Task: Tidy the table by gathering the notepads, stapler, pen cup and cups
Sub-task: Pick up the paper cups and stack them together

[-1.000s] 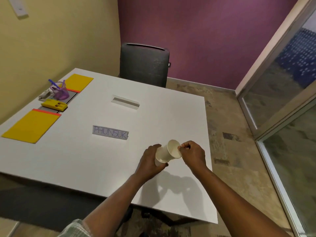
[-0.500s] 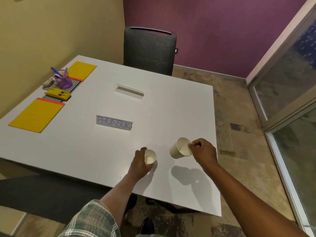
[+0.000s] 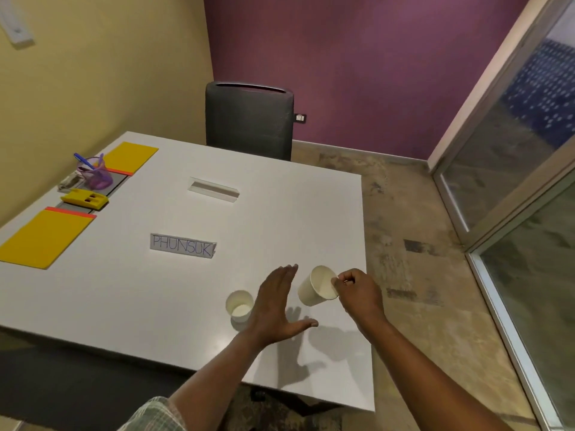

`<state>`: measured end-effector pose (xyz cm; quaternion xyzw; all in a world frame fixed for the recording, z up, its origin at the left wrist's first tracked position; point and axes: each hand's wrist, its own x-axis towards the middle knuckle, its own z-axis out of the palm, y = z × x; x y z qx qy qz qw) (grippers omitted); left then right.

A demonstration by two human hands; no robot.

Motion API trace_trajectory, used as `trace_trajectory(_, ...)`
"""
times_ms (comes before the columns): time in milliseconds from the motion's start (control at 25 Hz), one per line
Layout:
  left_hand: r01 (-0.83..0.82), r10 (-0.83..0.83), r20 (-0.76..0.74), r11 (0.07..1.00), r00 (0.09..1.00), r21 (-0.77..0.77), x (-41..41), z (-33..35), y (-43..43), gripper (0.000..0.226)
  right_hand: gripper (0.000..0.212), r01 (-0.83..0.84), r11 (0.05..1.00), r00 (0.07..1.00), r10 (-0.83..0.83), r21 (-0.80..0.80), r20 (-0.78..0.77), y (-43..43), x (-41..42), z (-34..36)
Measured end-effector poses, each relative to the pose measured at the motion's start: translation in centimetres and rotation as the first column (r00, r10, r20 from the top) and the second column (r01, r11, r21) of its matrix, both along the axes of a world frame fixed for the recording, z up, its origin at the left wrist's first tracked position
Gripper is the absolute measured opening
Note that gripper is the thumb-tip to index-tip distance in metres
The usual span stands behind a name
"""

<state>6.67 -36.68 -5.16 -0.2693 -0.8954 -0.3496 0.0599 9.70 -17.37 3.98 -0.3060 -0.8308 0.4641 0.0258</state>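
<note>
One white paper cup [image 3: 239, 306] stands upright on the white table [image 3: 124, 293] near the front edge. My left hand [image 3: 277, 306] hovers open just right of it, fingers spread, holding nothing. My right hand [image 3: 357, 290] pinches the rim of a second paper cup [image 3: 315, 289], tilted above the table. At the far left lie two yellow notepads [image 3: 43, 236] [image 3: 132, 157], with a yellow stapler [image 3: 84, 199] and a purple pen cup [image 3: 95, 174] between them.
A paper label reading PHUNSUK [image 3: 183, 246] lies mid-table, behind it a cable slot [image 3: 214, 189]. A black chair [image 3: 249, 119] stands at the far side. A glass door [image 3: 513, 181] is on the right. The table's right edge is close to my right hand.
My left hand has let go of the first cup, which now stands on the table, and opened to its right. My right hand still holds the tilted cup.
</note>
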Motion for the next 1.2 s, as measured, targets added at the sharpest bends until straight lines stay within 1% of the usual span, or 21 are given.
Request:
trace_trajectory(40, 0.007, -0.008, 0.017, 0.999, 1.000, 0.047, 0.4, 0.2, 0.8, 0.113, 0.006, -0.004, 1.000, 1.000, 0.004, 0.001, 0.006, 0.1, 0.0, -0.3)
trace_trajectory(120, 0.026, -0.031, 0.035, 0.990, 0.999, 0.141, 2.2, 1.5, 5.2, 0.095, 0.007, 0.018, 1.000, 1.000, -0.018, -0.003, -0.015, 3.3, 1.7, 0.2)
trace_trajectory(200, 0.024, -0.030, 0.034, 0.986, 0.999, 0.164, 4.1, 2.5, 9.8, 0.075, 0.009, 0.027, 1.000, 0.999, -0.026, 0.009, -0.019, 7.0, 3.8, 0.7)
trace_trajectory(240, 0.012, -0.021, 0.048, 0.983, 0.999, 0.181, 4.2, 2.4, 10.2, 0.069, 0.011, 0.015, 1.000, 1.000, -0.015, 0.017, -0.021, 7.2, 3.8, 0.5)
trace_trajectory(320, 0.020, -0.026, 0.029, 0.981, 0.999, 0.193, 5.8, 2.9, 14.5, 0.064, 0.013, 0.035, 0.999, 0.997, -0.036, -0.010, -0.063, 11.0, 6.1, 1.1)
trace_trajectory(400, 0.029, -0.036, 0.031, 0.982, 0.999, 0.187, 7.0, 3.1, 18.5, 0.063, 0.015, 0.057, 0.997, 0.996, -0.060, -0.046, -0.065, 14.6, 8.0, 1.3)
trace_trajectory(440, 0.012, -0.022, 0.048, 0.980, 0.999, 0.198, 6.9, 2.9, 18.6, 0.064, 0.017, 0.041, 0.998, 0.998, -0.043, -0.050, -0.051, 14.7, 8.0, 1.3)
trace_trajectory(560, -0.010, 0.002, 0.041, 0.980, 0.999, 0.199, 7.8, 3.0, 23.3, 0.065, 0.021, 0.015, 0.998, 1.000, -0.016, -0.063, -0.019, 18.6, 9.6, 1.8)
trace_trajectory(640, -0.017, 0.006, 0.059, 0.983, 0.998, 0.184, 7.9, 3.1, 25.3, 0.064, 0.022, -0.007, 0.999, 1.000, 0.006, -0.043, -0.012, 20.4, 9.7, 2.1)
trace_trajectory(760, -0.018, 0.014, 0.024, 0.986, 1.000, 0.165, 6.9, 2.9, 28.5, 0.064, 0.020, -0.045, 0.999, 0.999, 0.045, 0.008, -0.016, 23.6, 8.9, 2.5)
trace_trajectory(840, -0.008, 0.003, 0.034, 0.985, 0.999, 0.172, 5.9, 3.2, 29.9, 0.066, 0.021, -0.065, 0.997, 0.998, 0.066, 0.039, -0.016, 25.1, 8.0, 2.7)
trace_trajectory(960, -0.012, 0.006, 0.032, 0.981, 0.999, 0.193, 3.3, 2.8, 33.0, 0.067, 0.021, -0.072, 0.996, 0.997, 0.073, 0.053, -0.012, 28.2, 5.4, 2.3)
trace_trajectory(1040, -0.019, 0.007, 0.055, 0.975, 0.998, 0.220, 1.6, 3.1, 34.8, 0.069, 0.021, -0.077, 0.995, 0.997, 0.077, 0.057, 0.002, 29.9, 3.4, 2.2)
trace_trajectory(1200, -0.066, 0.048, 0.082, 0.968, 0.995, 0.242, -5.1, 1.6, 40.1, 0.074, 0.018, -0.140, 0.985, 0.990, 0.135, 0.101, 0.049, 35.4, -4.5, 1.1)
